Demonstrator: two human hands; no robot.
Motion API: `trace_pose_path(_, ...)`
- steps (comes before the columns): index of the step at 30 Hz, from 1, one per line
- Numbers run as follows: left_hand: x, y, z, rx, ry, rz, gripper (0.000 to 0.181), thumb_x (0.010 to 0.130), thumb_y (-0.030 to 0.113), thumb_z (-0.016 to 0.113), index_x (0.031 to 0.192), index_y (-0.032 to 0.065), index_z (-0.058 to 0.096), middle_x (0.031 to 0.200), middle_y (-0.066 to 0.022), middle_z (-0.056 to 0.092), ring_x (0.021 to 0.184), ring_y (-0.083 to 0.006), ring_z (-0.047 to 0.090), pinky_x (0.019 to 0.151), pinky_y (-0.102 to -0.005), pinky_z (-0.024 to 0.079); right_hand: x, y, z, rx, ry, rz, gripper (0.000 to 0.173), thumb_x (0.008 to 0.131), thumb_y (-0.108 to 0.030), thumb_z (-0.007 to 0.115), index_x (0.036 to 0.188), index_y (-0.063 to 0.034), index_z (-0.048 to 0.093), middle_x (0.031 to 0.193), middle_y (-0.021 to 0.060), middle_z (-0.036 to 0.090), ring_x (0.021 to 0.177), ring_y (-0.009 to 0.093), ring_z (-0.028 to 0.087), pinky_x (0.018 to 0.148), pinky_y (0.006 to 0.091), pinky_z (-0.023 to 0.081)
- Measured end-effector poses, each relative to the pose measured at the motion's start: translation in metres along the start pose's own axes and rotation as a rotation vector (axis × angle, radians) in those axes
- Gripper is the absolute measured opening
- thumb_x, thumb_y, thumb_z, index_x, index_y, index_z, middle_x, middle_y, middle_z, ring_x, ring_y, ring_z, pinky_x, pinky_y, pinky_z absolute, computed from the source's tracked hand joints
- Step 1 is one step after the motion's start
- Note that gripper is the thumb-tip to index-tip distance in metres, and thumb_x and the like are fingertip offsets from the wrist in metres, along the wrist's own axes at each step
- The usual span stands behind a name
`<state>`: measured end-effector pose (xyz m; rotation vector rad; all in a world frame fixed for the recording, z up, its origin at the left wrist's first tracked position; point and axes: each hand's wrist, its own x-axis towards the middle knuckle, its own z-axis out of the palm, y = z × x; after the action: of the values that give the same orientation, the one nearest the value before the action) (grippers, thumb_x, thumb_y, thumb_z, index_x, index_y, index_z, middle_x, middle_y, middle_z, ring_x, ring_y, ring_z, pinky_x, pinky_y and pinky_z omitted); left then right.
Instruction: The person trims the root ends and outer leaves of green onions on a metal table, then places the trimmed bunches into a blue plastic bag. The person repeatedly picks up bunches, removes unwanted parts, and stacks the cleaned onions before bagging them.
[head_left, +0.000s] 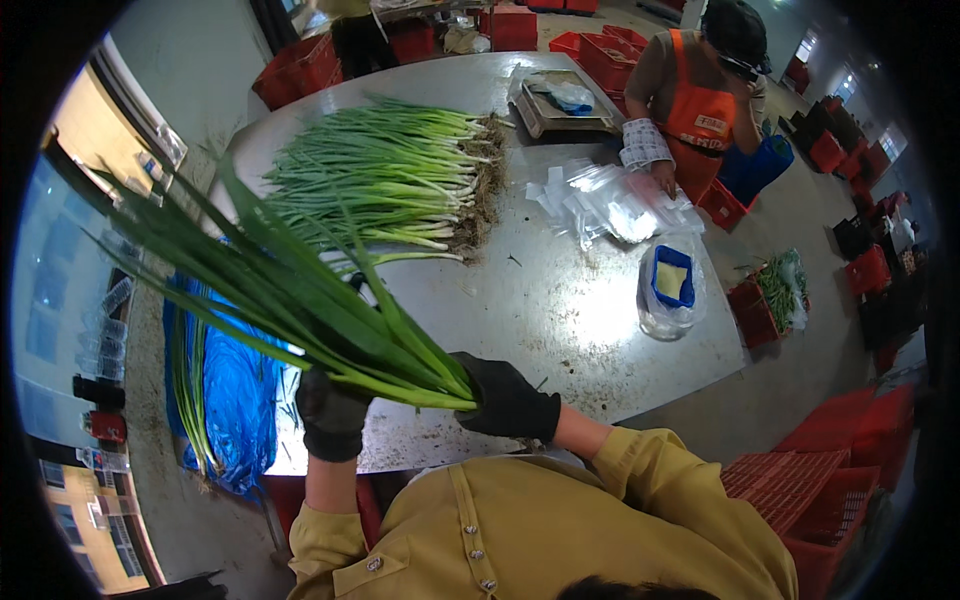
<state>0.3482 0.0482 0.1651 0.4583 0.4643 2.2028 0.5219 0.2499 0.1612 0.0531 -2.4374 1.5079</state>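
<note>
A bunch of green onions (330, 315) is held aslant above the near part of the metal table (525, 300), its long leaves reaching up to the left. My right hand (502, 397), in a black glove, closes around the lower end, so the roots are hidden. Under the stalks farther left, my left hand (330, 412), gloved alike, supports the bunch with its fingers partly hidden. Beyond the bunch lies a wide row of green onions (382, 172), with their brown roots (484, 180) facing right.
Blue plastic bags (240, 397) and more green onions (191, 382) lie at the left edge. Across the table are a scale (562, 109), clear plastic bags (615, 199) and a blue container (673, 276). A co-worker (694, 112) in an orange apron stands there. Red crates (825, 495) stand behind right.
</note>
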Motion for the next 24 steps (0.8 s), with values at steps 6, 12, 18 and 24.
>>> trace_pose_path(6, -0.005, 0.015, 0.003, 0.146, 0.152, 0.093, 0.065, 0.088, 0.029, 0.065, 0.143, 0.0049, 0.043, 0.145, -0.0129, 0.048, 0.133, -0.033, 0.044, 0.112, -0.053, 0.033, -0.005, 0.037, 0.015, 0.023, -0.004, -0.121, 0.064, 0.07, -0.008, 0.07, 0.13, -0.005, 0.046, 0.101, 0.0191, 0.062, 0.09, 0.038, 0.063, 0.076, 0.0434, 0.053)
trace_pose_path(12, -0.009, -0.026, -0.05, -0.021, 0.17, -0.166, 0.069, 0.083, 0.026, 0.064, 0.145, 0.0073, 0.041, 0.143, -0.0113, 0.049, 0.129, -0.0292, 0.048, 0.11, -0.0478, 0.036, -0.029, 0.091, 0.056, -0.211, -0.008, 0.066, 0.084, 0.068, -0.011, 0.072, 0.144, -0.0044, 0.035, 0.11, 0.0233, 0.061, 0.096, 0.04, 0.063, 0.082, 0.0457, 0.052)
trace_pose_path(18, 0.014, 0.004, -0.035, 0.064, 0.014, -0.128, 0.071, 0.091, 0.032, 0.061, 0.15, 0.0097, 0.03, 0.156, -0.0182, 0.027, 0.141, -0.0348, 0.031, 0.111, -0.0539, 0.036, -0.001, 0.075, 0.062, -0.244, -0.171, 0.123, 0.077, 0.067, -0.012, 0.069, 0.138, -0.0012, 0.04, 0.103, 0.0231, 0.064, 0.09, 0.04, 0.064, 0.078, 0.0456, 0.053)
trace_pose_path(24, 0.039, 0.055, -0.068, 0.147, 0.289, 0.228, 0.068, 0.098, 0.049, 0.043, 0.144, 0.0004, 0.038, 0.149, -0.0158, 0.042, 0.134, -0.0277, 0.042, 0.106, -0.0467, 0.041, 0.046, 0.042, 0.052, -0.366, -0.169, 0.049, 0.064, 0.065, -0.015, 0.071, 0.124, -0.0023, 0.051, 0.094, 0.0199, 0.064, 0.086, 0.038, 0.064, 0.076, 0.0459, 0.052)
